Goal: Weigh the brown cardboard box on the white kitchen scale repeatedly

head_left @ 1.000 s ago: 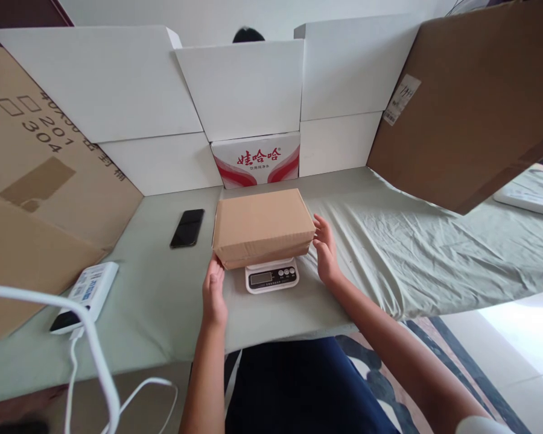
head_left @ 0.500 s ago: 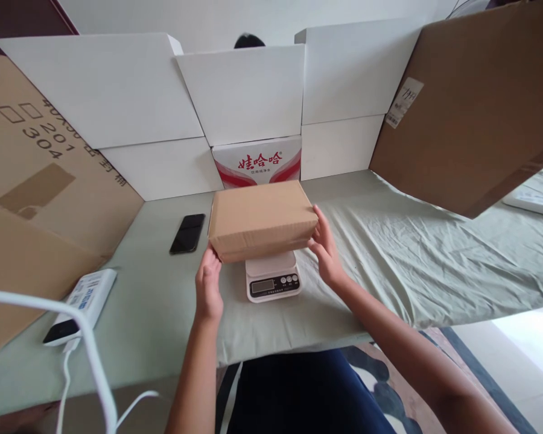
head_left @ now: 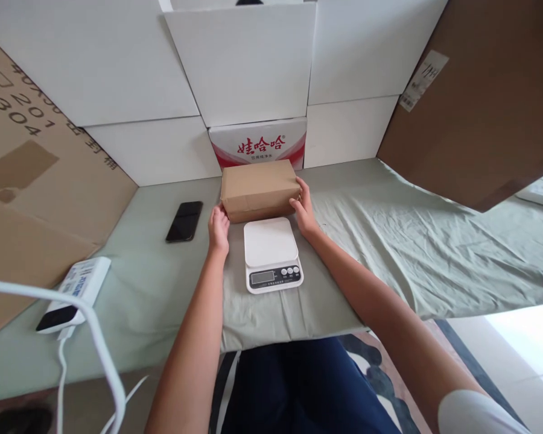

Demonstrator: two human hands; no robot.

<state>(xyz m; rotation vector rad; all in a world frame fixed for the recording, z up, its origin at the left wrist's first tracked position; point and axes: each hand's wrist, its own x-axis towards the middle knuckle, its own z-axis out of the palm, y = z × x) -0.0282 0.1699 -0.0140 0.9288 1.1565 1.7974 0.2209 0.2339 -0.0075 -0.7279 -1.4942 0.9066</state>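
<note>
A closed brown cardboard box (head_left: 260,188) is between my two hands, just behind the scale and in front of the printed carton. My left hand (head_left: 219,229) grips its lower left corner, and my right hand (head_left: 304,208) wraps its right end with the thumb on the front face. Nearer to me lies a white digital kitchen scale (head_left: 270,242), its platform bare. The scale's small display and round buttons face me. Whether the box's underside rests fully on the cloth, I cannot tell.
A black phone (head_left: 184,221) lies left of the box. Further left is a white power strip (head_left: 76,293) with a white cable (head_left: 93,328). White boxes (head_left: 239,63) and a red-printed carton (head_left: 260,144) wall the back; big cardboard sheets stand left and right. Green cloth (head_left: 344,241) covers the table.
Both hands have carried the cardboard box away from me, from above the scale to behind it. The scale's platform has come into full view. My view has tilted downward.
</note>
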